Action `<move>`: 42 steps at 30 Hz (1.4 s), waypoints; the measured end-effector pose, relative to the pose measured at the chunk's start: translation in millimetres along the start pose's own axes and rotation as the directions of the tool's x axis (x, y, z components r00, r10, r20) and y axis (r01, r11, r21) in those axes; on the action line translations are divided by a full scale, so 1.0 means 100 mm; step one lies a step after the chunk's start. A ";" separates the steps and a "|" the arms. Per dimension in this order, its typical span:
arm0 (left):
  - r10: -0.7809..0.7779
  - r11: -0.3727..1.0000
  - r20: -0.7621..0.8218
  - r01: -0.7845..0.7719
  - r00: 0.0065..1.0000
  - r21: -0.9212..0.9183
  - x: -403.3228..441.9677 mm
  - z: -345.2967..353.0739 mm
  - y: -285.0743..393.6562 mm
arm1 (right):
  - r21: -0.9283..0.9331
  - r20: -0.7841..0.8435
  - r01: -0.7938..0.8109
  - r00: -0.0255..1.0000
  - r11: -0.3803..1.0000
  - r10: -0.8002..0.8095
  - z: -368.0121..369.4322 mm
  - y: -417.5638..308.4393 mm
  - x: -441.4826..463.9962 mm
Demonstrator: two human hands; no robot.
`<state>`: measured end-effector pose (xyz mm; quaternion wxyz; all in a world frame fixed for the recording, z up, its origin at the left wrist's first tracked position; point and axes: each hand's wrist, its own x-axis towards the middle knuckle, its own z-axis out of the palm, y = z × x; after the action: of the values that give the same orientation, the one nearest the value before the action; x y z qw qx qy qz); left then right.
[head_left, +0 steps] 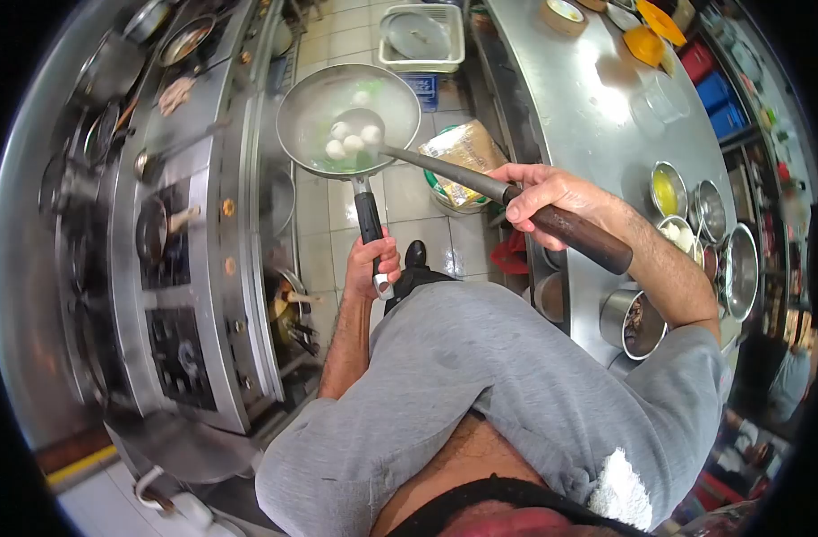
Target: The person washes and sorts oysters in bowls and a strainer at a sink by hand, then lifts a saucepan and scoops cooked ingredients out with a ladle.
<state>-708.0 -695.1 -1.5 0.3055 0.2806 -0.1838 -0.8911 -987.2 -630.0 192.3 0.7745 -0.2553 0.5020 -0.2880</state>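
My left hand (373, 266) is wrapped round the black handle of a frying pan (288, 134), which I hold out in front of me above the tiled floor. My right hand (557, 201) grips a long-handled ladle (445, 167) by its dark wooden handle. The ladle's bowl is over the pan, with several white balls (353, 143) in it. Another white ball (362, 98) lies near the pan's far side. Green bits (339, 164) and a pale, cloudy layer, perhaps liquid or steam, show around them.
On the left runs a stove (217, 322) with a small pan (152, 231) on a burner. A steel counter (597, 98) on the right bears metal bowls (740, 273) and a pot (617, 320). A wrapped package (467, 157) tops a bin; a pale crate (458, 40) stands beyond.
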 end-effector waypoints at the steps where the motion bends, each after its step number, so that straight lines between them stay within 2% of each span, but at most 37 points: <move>1: -0.023 1.000 0.014 0.023 1.000 0.017 0.10 0.03 0.06 | 0.037 -0.029 0.010 1.000 0.999 -0.009 -0.01 -0.02 0.01; 7: -0.220 0.961 0.089 0.200 0.971 0.189 0.70 0.22 0.51 | 0.239 -0.119 0.148 0.985 0.960 -0.122 -0.06 -0.18 0.16; 9: -0.285 0.940 0.114 0.254 0.952 0.227 0.86 0.33 0.68 | 0.457 -0.141 0.245 0.969 0.855 -0.202 -0.09 -0.19 0.21; 10: -0.312 0.927 0.135 0.270 0.940 0.261 0.94 0.40 0.73 | 0.469 -0.170 0.269 0.962 0.841 -0.213 -0.11 -0.20 0.20; 12: -0.375 0.900 0.177 0.312 0.910 0.303 1.14 0.51 0.79 | 0.590 -0.208 0.378 0.925 0.714 -0.318 -0.12 -0.20 0.15; 17: -0.518 0.829 0.255 0.405 0.817 0.385 1.63 0.80 0.77 | 0.583 -0.396 0.554 0.832 0.594 -0.389 -0.17 -0.19 -0.08; 21: -0.604 0.779 0.271 0.482 0.750 0.402 1.91 1.08 0.58 | 0.385 -0.548 0.680 0.713 0.624 -0.438 -0.28 -0.21 -0.40; 23: -0.623 0.765 0.276 0.497 0.732 0.410 2.03 1.22 0.44 | 0.450 -0.632 0.714 0.679 0.537 -0.373 -0.39 -0.20 -0.55; 27: -0.679 0.727 0.344 0.527 0.649 0.441 2.28 1.53 0.15 | 0.378 -0.747 0.764 0.585 0.523 -0.315 -0.56 -0.16 -0.88; 29: -0.704 0.703 0.342 0.544 0.622 0.458 2.35 1.69 -0.02 | 0.362 -0.768 0.774 0.563 0.519 -0.304 -0.69 -0.11 -1.03; 31: -0.718 0.694 0.369 0.558 0.591 0.455 2.42 1.82 -0.14 | 0.278 -0.812 0.763 0.511 0.584 -0.282 -0.73 -0.14 -1.17; 33: -0.736 0.673 0.364 0.560 0.571 0.483 2.50 1.96 -0.27 | 0.283 -0.813 0.764 0.512 0.580 -0.278 -0.84 -0.12 -1.28; 37: -0.771 0.636 0.417 0.616 0.481 0.465 2.67 2.14 -0.48 | 0.336 -0.770 0.816 0.526 0.471 -0.362 -1.01 -0.07 -1.46; 40: -0.788 0.615 0.380 0.611 0.484 0.498 2.73 2.30 -0.51 | 0.324 -0.847 0.868 0.443 0.375 -0.293 -1.08 -0.09 -1.49; 42: -0.799 0.601 0.391 0.620 0.457 0.504 2.82 2.35 -0.55 | 0.313 -0.866 0.876 0.422 0.367 -0.269 -1.15 -0.10 -1.54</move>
<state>-1061.1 -800.2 43.4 -0.2162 0.0855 -0.2598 -0.9373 -1145.8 -540.7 254.2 0.3771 0.0400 0.4424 -0.8127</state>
